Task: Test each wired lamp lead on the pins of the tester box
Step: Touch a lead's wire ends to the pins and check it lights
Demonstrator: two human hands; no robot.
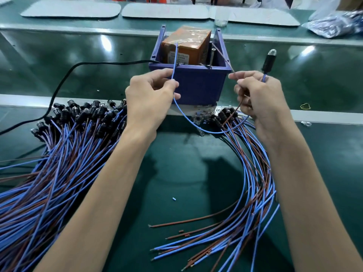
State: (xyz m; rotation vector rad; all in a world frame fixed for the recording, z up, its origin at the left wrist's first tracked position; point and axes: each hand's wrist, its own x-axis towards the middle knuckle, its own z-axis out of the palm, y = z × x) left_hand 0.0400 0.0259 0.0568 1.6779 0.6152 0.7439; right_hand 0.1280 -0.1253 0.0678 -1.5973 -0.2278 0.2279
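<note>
The lamp lead in hand, a black holder with a clear bulb trailing one blue and one brown wire, is up in the air just in front of the tester box, a dark blue plastic bin holding an orange tape-wrapped block. My left hand pinches the blue wire between thumb and forefinger, its bare tip raised over the box's left side. My right hand pinches the brown wire and pins the holder's stem against the fingers, with the bulb poking up to the right of the box. The brown tip points at the upright metal pin inside the box.

I judge this as the contact step. I can't tell whether either tip touches metal, or whether the bulb glows. Next, both tips must settle on their pins together and stay steady.

Left of the box lies a large heap of leads, in front and right a smaller fan, and a black cable runs into the box.
</note>
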